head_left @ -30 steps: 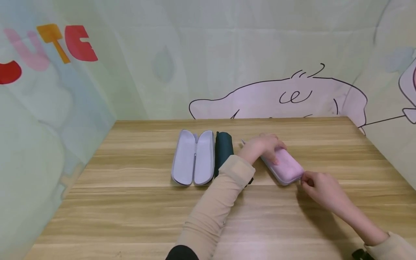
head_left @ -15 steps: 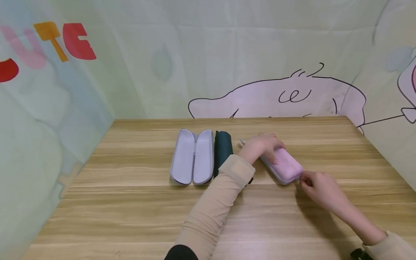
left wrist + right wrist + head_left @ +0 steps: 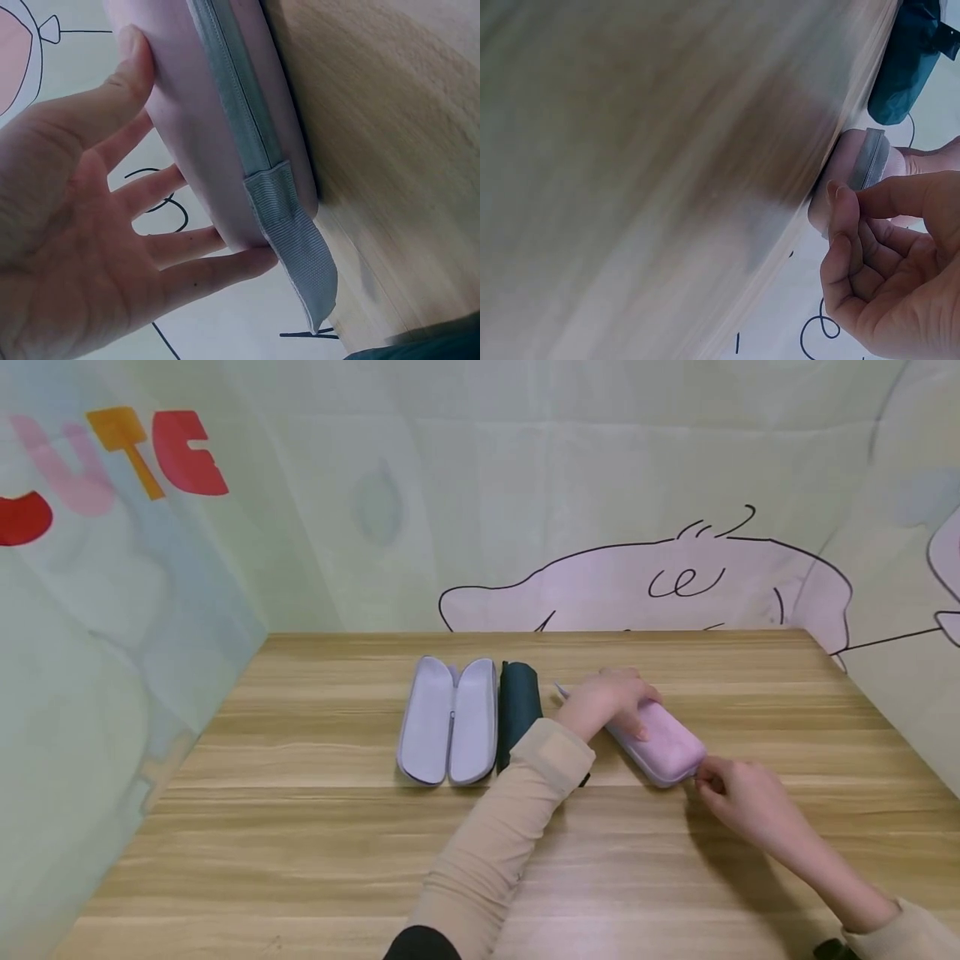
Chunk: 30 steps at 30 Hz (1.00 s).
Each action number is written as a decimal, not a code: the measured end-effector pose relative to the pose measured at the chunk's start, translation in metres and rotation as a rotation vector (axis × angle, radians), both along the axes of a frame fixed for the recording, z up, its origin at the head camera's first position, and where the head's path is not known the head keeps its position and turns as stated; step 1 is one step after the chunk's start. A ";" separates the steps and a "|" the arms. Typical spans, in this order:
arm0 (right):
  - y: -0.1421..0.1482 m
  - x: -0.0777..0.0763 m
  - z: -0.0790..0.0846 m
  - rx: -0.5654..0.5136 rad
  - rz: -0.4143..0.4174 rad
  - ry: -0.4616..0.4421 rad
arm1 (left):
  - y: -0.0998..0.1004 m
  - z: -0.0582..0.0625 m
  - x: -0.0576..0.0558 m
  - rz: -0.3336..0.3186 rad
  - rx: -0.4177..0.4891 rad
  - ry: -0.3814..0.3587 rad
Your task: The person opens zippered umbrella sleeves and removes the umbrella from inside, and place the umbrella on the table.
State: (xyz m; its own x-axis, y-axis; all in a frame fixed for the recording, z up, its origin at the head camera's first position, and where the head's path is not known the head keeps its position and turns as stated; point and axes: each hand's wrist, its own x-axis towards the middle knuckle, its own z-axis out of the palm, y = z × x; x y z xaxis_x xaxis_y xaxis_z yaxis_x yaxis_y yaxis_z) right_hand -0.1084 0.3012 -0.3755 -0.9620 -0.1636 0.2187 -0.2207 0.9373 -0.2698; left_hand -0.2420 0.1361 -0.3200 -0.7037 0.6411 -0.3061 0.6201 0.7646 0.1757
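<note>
A pink zip case (image 3: 663, 743) with a grey zipper band (image 3: 236, 90) lies slanted on the table. My left hand (image 3: 611, 697) grips its far part from above, thumb on one side and fingers over the other. In the left wrist view, a grey fabric tab (image 3: 296, 247) sticks out beyond those fingers at the case's end. Thumb and index finger of my right hand (image 3: 746, 797) pinch together at the near right corner, right on the zipper line; the zipper pull is hidden between them. The right wrist view shows this right hand (image 3: 900, 262) against the case's end.
Left of the pink case, an open glasses case (image 3: 427, 727) with a pale lilac lining lies on the wooden table (image 3: 300, 860). Next to it is a dark green folded umbrella (image 3: 517, 702), partly covered by my left sleeve (image 3: 495, 827). A printed cloth backdrop (image 3: 337, 527) stands behind.
</note>
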 end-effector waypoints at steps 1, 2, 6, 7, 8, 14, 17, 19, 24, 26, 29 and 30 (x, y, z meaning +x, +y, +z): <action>0.000 0.000 0.000 0.003 -0.001 0.001 | 0.000 0.000 0.000 0.004 -0.002 0.002; 0.000 0.001 0.000 0.004 -0.001 0.003 | 0.001 0.000 0.001 0.003 -0.006 0.007; -0.001 0.002 0.000 0.007 0.000 0.005 | 0.002 -0.001 0.002 0.011 -0.014 0.016; -0.001 0.002 -0.001 0.005 0.000 0.001 | 0.003 0.000 0.002 0.012 -0.020 0.021; -0.001 0.002 -0.001 0.003 0.001 -0.002 | 0.003 0.000 0.002 0.007 -0.027 0.029; -0.004 0.004 -0.001 -0.007 0.011 -0.031 | 0.003 -0.001 0.003 0.007 -0.052 0.052; -0.005 0.005 -0.001 -0.007 0.012 -0.038 | 0.004 -0.002 0.003 0.019 -0.047 0.049; -0.006 0.005 -0.001 -0.005 0.010 -0.041 | 0.004 -0.003 0.003 0.025 -0.046 0.049; -0.007 0.007 0.000 -0.003 0.007 -0.052 | 0.004 -0.004 0.002 0.031 -0.045 0.053; -0.007 0.007 0.000 -0.005 0.005 -0.054 | 0.004 -0.004 0.003 0.029 -0.045 0.056; -0.007 0.008 -0.001 -0.003 0.003 -0.049 | 0.004 -0.004 0.004 0.029 -0.043 0.060; -0.007 0.008 -0.001 -0.002 0.003 -0.048 | 0.004 -0.003 0.004 0.029 -0.043 0.063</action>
State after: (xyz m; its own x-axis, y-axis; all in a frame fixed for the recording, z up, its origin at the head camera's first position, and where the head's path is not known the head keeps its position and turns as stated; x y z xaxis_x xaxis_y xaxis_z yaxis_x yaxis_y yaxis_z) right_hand -0.1006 0.2938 -0.3765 -0.9709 -0.1659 0.1726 -0.2102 0.9360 -0.2825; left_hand -0.2380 0.1401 -0.3234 -0.7407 0.6071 -0.2877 0.6060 0.7887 0.1040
